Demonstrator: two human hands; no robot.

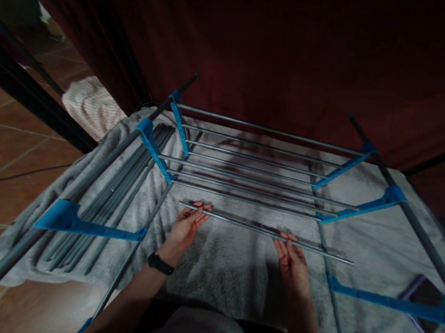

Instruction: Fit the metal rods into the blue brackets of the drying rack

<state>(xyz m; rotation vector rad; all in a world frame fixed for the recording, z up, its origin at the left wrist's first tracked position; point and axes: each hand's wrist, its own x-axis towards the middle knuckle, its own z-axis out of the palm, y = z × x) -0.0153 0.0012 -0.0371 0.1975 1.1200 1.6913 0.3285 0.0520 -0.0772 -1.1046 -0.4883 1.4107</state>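
Note:
A loose metal rod [245, 224] lies across both my hands in front of me, sloping slightly down to the right. My left hand [190, 222] pinches it near its left end, with a dark band on that wrist. Farther along, my right hand [290, 254] grips it right of the middle, leaving the right end sticking out. Beyond the rod stands a rack frame of grey tubes with blue plastic brackets [155, 149] on the left and matching blue brackets [382, 201] on the right. Several crossbars [253, 179] span between the far brackets.
Several loose grey tubes [120, 197] lie bundled at the left on a grey blanket [224, 276]. A phone-like dark object [426, 300] rests at the right, partly behind a bracket. A dark red curtain [283, 49] hangs behind; tiled floor [8, 144] shows at the left.

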